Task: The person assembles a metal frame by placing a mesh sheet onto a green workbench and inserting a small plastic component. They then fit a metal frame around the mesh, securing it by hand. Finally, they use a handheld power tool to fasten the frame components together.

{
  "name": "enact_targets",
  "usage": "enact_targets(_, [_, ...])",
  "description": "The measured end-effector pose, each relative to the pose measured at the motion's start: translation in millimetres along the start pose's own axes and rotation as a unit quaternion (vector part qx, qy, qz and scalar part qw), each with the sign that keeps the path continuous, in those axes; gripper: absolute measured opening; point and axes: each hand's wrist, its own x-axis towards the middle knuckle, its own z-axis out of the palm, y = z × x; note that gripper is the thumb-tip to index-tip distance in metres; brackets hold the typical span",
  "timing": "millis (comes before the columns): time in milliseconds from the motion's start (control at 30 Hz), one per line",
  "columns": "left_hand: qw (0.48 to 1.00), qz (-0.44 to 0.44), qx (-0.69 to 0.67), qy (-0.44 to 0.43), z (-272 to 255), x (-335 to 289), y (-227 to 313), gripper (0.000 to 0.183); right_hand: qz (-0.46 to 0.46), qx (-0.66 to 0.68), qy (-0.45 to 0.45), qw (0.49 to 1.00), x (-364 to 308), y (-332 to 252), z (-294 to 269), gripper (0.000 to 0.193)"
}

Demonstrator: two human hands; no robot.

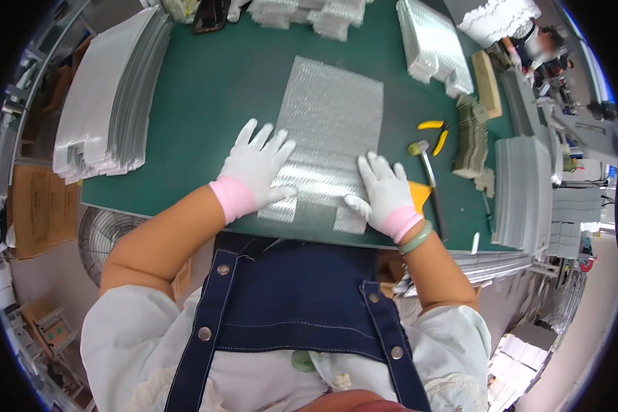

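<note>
A silvery, finely textured sheet (331,113) lies flat on the green worktable (206,110) in front of me, its near edge notched into two tabs. On the sheet's left edge rests my left hand (253,170), in a white glove with a pink cuff, fingers spread. Gloved the same way, my right hand (384,192) lies on the right edge with its fingers extended. Neither hand grips anything. Just right of it are a hammer (427,168) with a yellowish head and dark handle, and an orange-yellow flat piece (419,195) partly behind my wrist.
Stacked silvery sheets stand at the left (110,96), far right (436,41) and right (522,185). Yellow-handled pliers (441,132), a wooden block (486,82) and a row of small brownish pieces (470,141) sit on the right side. A phone (211,15) lies at the back.
</note>
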Motion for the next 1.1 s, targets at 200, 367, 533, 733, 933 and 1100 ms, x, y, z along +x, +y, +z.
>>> enact_targets(200, [0.953,-0.004,0.134,-0.27,-54,56,21,0.096,0.242,0.257,0.136,0.926,154,142,-96,0.058])
enact_targets(367, [0.945,-0.001,0.142,-0.294,-50,65,23,0.096,0.427,0.091,0.186,0.88,243,219,-88,0.066])
enact_targets(533, [0.943,0.003,0.125,-0.309,-54,67,21,0.102,0.404,0.159,0.118,0.893,262,247,-95,0.074])
enact_targets(733, [0.937,0.001,0.132,-0.323,-59,69,24,0.101,0.436,0.131,0.183,0.871,244,225,-139,0.078])
enact_targets(933, [0.942,0.003,0.132,-0.308,-56,69,23,0.1,0.453,0.372,0.078,0.806,249,288,-131,0.076])
enact_targets(1100, [0.942,0.007,0.139,-0.305,-53,67,23,0.096,0.442,0.239,0.136,0.854,250,288,-133,0.074])
